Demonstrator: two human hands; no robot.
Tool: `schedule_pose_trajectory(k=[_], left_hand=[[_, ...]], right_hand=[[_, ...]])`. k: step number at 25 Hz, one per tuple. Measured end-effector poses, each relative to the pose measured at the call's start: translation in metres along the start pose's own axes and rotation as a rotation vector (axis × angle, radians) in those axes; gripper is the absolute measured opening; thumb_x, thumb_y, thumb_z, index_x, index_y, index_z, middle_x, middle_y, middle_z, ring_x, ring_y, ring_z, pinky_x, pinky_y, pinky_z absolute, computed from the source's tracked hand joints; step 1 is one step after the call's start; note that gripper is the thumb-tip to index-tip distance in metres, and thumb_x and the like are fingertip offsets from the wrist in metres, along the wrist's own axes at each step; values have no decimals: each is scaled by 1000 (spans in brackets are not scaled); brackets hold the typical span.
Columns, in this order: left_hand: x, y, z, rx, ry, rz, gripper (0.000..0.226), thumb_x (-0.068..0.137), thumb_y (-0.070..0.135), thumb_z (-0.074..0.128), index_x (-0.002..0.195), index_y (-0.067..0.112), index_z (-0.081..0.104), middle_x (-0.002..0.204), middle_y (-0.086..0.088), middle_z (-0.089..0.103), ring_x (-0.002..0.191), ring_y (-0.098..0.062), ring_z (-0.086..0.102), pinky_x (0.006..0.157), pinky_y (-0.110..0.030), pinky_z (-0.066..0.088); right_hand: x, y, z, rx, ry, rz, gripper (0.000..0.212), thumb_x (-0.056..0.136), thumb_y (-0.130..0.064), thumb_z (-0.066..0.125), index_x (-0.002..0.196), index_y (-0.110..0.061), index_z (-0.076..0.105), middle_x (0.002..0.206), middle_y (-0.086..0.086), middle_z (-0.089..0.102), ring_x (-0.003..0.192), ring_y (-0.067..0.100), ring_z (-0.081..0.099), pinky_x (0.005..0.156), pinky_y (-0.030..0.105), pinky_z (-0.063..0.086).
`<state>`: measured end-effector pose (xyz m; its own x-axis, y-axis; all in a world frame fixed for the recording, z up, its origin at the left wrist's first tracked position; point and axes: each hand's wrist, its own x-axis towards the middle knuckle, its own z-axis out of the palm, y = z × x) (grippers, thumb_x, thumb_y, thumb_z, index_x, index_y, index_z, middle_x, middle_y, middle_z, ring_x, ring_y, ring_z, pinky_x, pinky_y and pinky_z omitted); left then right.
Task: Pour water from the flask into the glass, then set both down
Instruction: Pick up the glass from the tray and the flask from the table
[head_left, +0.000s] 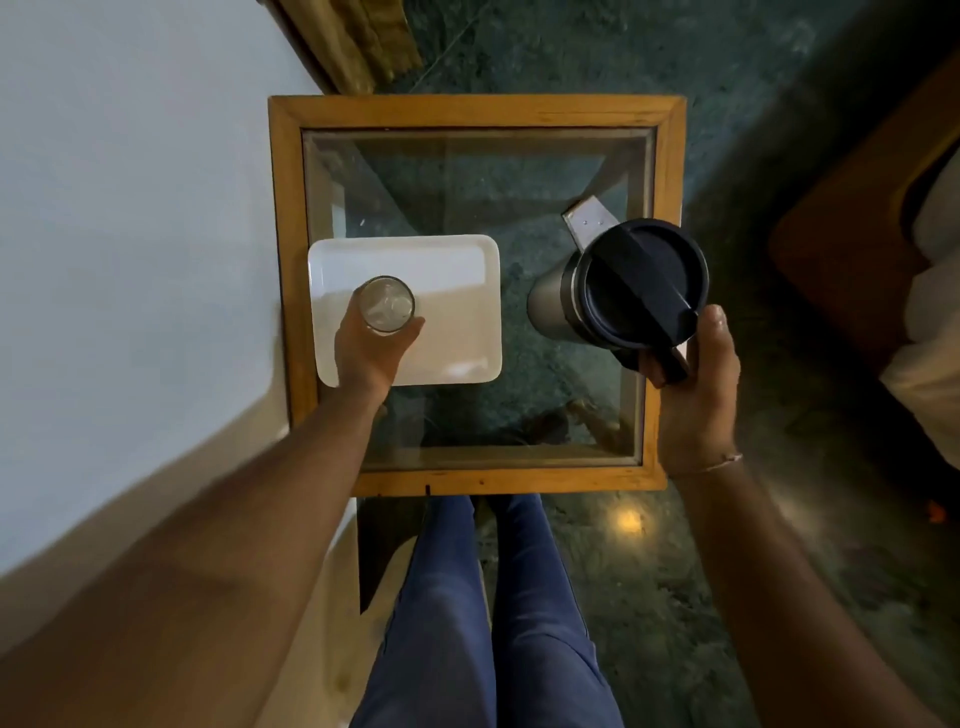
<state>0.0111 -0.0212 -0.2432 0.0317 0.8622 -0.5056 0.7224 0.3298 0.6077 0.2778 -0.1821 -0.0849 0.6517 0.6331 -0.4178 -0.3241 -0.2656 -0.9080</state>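
- Head view: the left hand (371, 345) is wrapped around the drinking glass (387, 305), over the white tray's (457, 270) seven o'clock corner.
- At three o'clock of the tray, the right hand (693, 371) is clamped on the steel flask's (618, 291) black handle.
- Likely next: bring the spout over the rim and tip slowly, keeping the glass upright.

Looking straight down, a small square table (291, 291) with a honey-coloured wooden frame and a clear glass top sits in the middle. Through the glass the dark green mottled floor (675, 597) shows, glossy enough to catch a warm lamp reflection (629, 519) just past the table's near edge. A pale bluish-white wall (130, 208) runs along the left, touching the table's side. At top, a wooden panel (353, 41) leans in. Brown wooden furniture (841, 270) with pale cushions stands at right.
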Motion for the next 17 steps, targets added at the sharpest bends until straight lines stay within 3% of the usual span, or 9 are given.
schedule_pose_trajectory(k=[3, 7, 9, 12, 14, 17], left_hand=[[-13, 17, -9, -92, 60, 26, 73, 88, 54, 87, 149, 27, 56, 146, 0, 68, 127, -14, 61, 112, -32, 49], [-46, 60, -49, -165, 47, 86, 81, 80, 49, 94, 148, 25, 58, 142, 1, 72, 129, -21, 67, 109, -36, 60], [-71, 88, -77, -179, 22, 131, 90, 73, 62, 93, 148, 28, 57, 139, 4, 71, 125, -17, 69, 101, -30, 64], [-113, 143, -127, -198, 17, 239, 96, 62, 89, 79, 141, 38, 58, 127, 19, 69, 114, -4, 69, 77, 0, 56], [-140, 177, -159, -207, 36, 332, 89, 64, 94, 74, 135, 44, 60, 124, 29, 67, 114, 11, 66, 80, 6, 48], [-178, 231, -209, -255, 78, 421, 68, 66, 93, 75, 126, 64, 59, 120, 45, 68, 118, 16, 62, 84, 6, 48]], right_hand=[[1, -9, 20, 94, 261, -14, 38, 98, -59, 48, 79, -33, 69, 77, -3, 59, 71, 24, 52, 60, 35, 38], [-13, -45, 12, 138, 248, 39, 63, 93, -72, 42, 93, -15, 68, 73, 1, 65, 69, 16, 63, 57, 24, 42], [-33, -87, 9, 183, 254, 33, 62, 93, -72, 47, 83, -18, 74, 65, -10, 69, 64, 9, 65, 52, 18, 43], [-62, -176, 17, 287, 283, 0, 58, 100, -61, 45, 80, -24, 84, 68, -13, 78, 67, 4, 72, 58, 16, 52], [-79, -236, 25, 335, 340, -6, 50, 101, -57, 49, 85, -21, 81, 70, -9, 77, 63, 6, 72, 57, 19, 54], [-102, -326, 24, 383, 408, -23, 30, 102, -46, 58, 85, -26, 72, 53, -16, 70, 44, 1, 64, 39, 14, 47]])
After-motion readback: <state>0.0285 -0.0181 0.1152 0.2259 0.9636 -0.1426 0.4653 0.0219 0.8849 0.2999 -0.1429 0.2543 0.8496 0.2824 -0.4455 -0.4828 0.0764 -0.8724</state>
